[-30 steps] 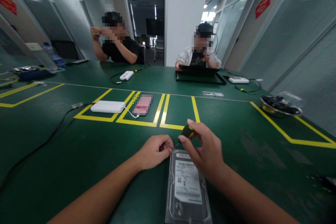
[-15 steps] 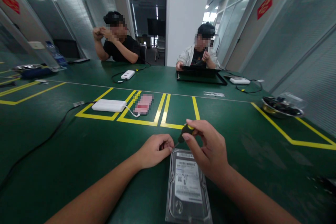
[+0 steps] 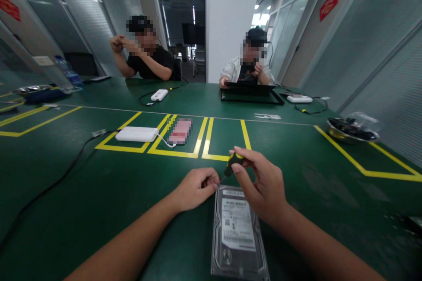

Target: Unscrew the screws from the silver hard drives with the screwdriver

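Hard drive (image 3: pixel 240 232) lies flat on the green surface (image 3: pixel 184 250), label side up, directly in front of the wearer, its far short edge between the 2 hands. White label (image 3: pixel 238 221) covers much of the upper face; its print is too small to read.

Right hand (image 3: pixel 262 180): pinching the dark green and yellow handle of 1 screwdriver (image 3: pixel 233 164) between thumb and fingers. Tool is tilted, its shaft slanting down toward the drive's far left corner. Exact seating of the tip cannot be determined.

Left hand (image 3: pixel 198 189): fingers curled, thumb and forefinger brought together at that same corner, next to the shaft. Whether they grip anything cannot be told.

Beyond the hands, yellow tape (image 3: pixel 174 153) marks out areas on the surface. A white power bank (image 3: pixel 136 134) lies across the tape at left, with a pixelated pink item (image 3: pixel 180 131) near it. A metal bowl (image 3: pixel 352 136) of dark items stands at far right.

Across the surface sit 2 persons: 1 in a black top (image 3: pixel 148 63), hands raised; 1 in a light jacket (image 3: pixel 230 70), with 1 hand at a black frame (image 3: pixel 252 100).
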`<state>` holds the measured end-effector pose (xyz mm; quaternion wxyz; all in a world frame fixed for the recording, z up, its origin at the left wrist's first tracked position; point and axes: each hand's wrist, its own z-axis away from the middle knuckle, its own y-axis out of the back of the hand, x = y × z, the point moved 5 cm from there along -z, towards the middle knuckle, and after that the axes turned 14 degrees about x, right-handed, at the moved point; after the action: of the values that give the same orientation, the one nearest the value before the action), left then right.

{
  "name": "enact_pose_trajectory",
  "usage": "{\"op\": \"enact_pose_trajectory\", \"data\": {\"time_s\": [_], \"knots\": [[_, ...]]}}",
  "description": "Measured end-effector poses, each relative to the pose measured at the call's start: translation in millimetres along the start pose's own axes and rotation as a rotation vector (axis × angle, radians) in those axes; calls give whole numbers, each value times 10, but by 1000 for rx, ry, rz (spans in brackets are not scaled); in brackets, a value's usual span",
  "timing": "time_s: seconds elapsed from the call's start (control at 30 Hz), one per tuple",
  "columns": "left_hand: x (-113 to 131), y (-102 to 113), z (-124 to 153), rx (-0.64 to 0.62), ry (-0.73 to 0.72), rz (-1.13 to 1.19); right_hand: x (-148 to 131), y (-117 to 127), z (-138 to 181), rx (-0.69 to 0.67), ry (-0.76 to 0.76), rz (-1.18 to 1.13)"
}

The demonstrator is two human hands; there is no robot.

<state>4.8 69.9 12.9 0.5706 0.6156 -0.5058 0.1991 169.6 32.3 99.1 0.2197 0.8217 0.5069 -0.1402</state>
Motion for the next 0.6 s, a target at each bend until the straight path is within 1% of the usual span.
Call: {"op": "enact_pose_trajectory", "data": {"time_s": [0.17,0.27,0.43,0.6], "knots": [[1,-5,8,1,-3,-3,44,-11,26,6,-38,-53],[6,-5,6,7,-12,-3,20,4,-4,16,-6,-79],[-6,-4,-5,9,-17,-6,-49,24,-64,15,28,-36],[-3,3,-4,2,-7,-5,-51,21,-47,-15,-62,-21]]}}
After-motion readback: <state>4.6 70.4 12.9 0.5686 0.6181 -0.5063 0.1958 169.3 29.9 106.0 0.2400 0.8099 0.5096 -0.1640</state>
